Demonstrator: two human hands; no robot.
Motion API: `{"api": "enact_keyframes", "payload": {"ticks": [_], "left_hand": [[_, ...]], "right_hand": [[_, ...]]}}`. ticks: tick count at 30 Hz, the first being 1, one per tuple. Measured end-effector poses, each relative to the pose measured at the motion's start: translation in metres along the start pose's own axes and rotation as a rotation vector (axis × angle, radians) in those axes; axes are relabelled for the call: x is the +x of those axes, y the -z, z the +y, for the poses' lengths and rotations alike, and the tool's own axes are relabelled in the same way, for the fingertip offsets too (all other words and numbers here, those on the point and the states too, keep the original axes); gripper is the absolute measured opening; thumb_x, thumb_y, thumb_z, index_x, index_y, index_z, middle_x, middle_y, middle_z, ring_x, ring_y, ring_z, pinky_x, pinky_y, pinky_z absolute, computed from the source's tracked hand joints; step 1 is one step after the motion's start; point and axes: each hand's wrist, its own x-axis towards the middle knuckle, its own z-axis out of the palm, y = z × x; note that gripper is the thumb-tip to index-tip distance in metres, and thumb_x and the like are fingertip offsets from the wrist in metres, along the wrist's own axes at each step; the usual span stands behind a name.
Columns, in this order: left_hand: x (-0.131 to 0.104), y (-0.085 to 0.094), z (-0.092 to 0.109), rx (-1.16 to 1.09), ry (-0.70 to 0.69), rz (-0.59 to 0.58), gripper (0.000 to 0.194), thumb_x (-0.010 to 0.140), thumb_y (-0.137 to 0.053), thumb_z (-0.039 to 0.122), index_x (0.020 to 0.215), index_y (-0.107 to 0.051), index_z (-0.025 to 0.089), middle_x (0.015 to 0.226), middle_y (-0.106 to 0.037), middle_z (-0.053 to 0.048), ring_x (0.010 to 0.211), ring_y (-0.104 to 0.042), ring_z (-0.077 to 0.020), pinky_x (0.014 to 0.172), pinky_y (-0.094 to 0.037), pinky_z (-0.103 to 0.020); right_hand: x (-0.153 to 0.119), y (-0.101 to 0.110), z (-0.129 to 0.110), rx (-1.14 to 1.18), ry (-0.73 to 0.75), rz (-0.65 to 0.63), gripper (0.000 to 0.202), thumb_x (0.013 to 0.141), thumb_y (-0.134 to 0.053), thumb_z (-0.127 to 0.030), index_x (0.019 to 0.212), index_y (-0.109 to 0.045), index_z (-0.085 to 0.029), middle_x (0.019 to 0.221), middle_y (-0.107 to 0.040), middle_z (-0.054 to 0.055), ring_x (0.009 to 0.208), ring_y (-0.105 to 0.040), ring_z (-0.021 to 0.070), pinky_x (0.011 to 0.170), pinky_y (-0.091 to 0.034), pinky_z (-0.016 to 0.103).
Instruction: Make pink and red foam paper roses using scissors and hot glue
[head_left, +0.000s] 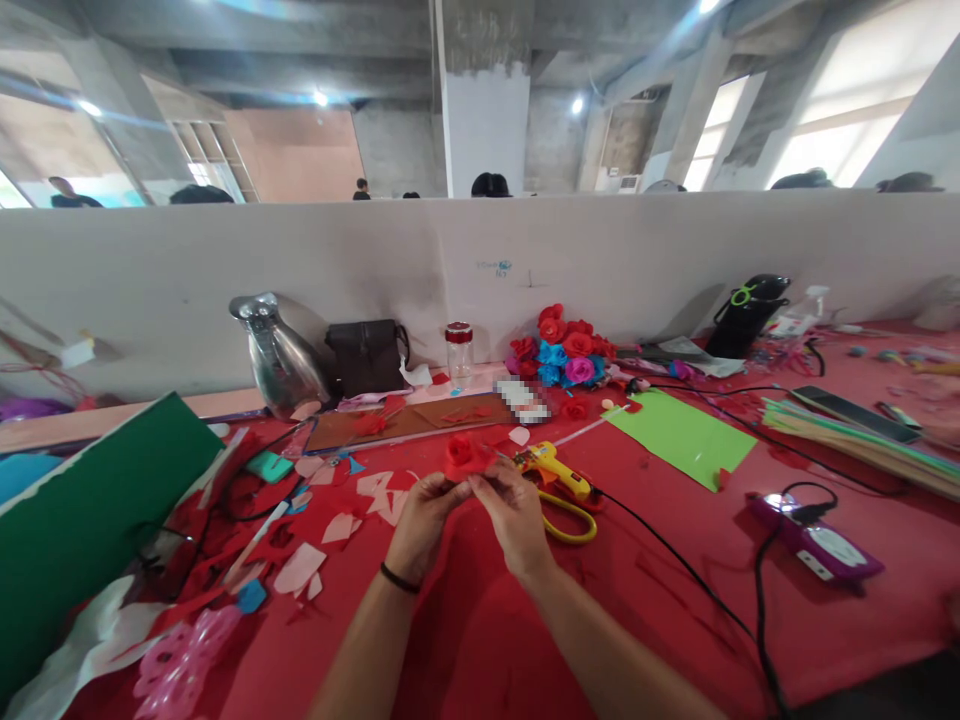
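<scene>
I've got both hands on the red paper flower point(461, 458), out over the table point(480, 640): left hand point(426, 512) and right hand point(516, 508) pinch its base between thumbs and fingers, thumb tips nearly meeting. Bloom sits just past the fingertips, on the far side from me, roundish, so I read no clear long axis. Key relation: yellow glue gun point(556, 470) lies just beside the right hand, on its outer side, nozzle end toward the fingers, body slanting right and back toward me. Right hand is nearer to it. Yellow-handled scissors point(571, 528) lie right below the gun.
</scene>
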Motion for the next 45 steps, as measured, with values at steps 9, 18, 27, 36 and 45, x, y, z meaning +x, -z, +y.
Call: {"api": "enact_keyframes", "payload": {"ticks": [9, 18, 27, 36, 45], "left_hand": [[0.007, 0.011, -0.002, 0.236, -0.083, 0.145, 0.014, 0.051, -0.077, 0.026, 0.058, -0.07, 0.016, 0.056, -0.067, 0.0, 0.063, -0.06, -0.017, 0.069, -0.046, -0.029], [0.006, 0.011, 0.002, 0.378, -0.201, 0.081, 0.015, 0.057, -0.069, 0.031, 0.054, -0.069, 0.016, 0.058, -0.067, -0.001, 0.057, -0.057, -0.0162, 0.056, -0.044, -0.026], [0.005, 0.011, 0.0, 0.386, -0.203, 0.066, 0.014, 0.057, -0.068, 0.03, 0.052, -0.068, 0.017, 0.047, -0.063, 0.0, 0.056, -0.057, -0.0169, 0.055, -0.045, -0.026], [0.011, 0.011, -0.006, 0.205, -0.109, 0.23, 0.015, 0.049, -0.077, 0.027, 0.059, -0.071, 0.016, 0.059, -0.069, -0.002, 0.064, -0.063, -0.0169, 0.067, -0.048, -0.028], [0.01, 0.015, -0.004, 0.001, 0.018, 0.353, 0.035, 0.044, -0.081, 0.029, 0.072, -0.069, 0.014, 0.069, -0.07, -0.005, 0.067, -0.066, -0.0167, 0.053, -0.049, -0.023]], "right_hand": [[0.003, 0.004, -0.008, 0.22, -0.165, 0.033, 0.028, 0.076, -0.059, -0.046, 0.065, -0.058, -0.019, 0.055, -0.051, -0.004, 0.051, -0.039, 0.0108, 0.049, -0.03, 0.024], [0.006, 0.003, -0.011, 0.309, -0.297, 0.058, 0.026, 0.066, -0.068, -0.042, 0.063, -0.06, -0.018, 0.054, -0.055, -0.003, 0.052, -0.046, 0.0107, 0.048, -0.03, 0.022], [0.009, 0.003, -0.007, 0.384, -0.36, 0.074, 0.021, 0.06, -0.074, -0.034, 0.063, -0.061, -0.017, 0.052, -0.055, -0.005, 0.048, -0.042, 0.0077, 0.048, -0.029, 0.021], [0.003, 0.0, -0.001, 0.298, -0.366, 0.062, 0.025, 0.076, -0.051, -0.043, 0.067, -0.053, -0.02, 0.053, -0.052, -0.003, 0.047, -0.043, 0.011, 0.046, -0.03, 0.023], [-0.046, -0.01, 0.014, -0.803, 0.56, -0.757, 0.019, 0.084, -0.041, -0.024, 0.07, -0.053, -0.02, 0.057, -0.059, 0.0, 0.05, -0.048, 0.0121, 0.051, -0.028, 0.025]]}}
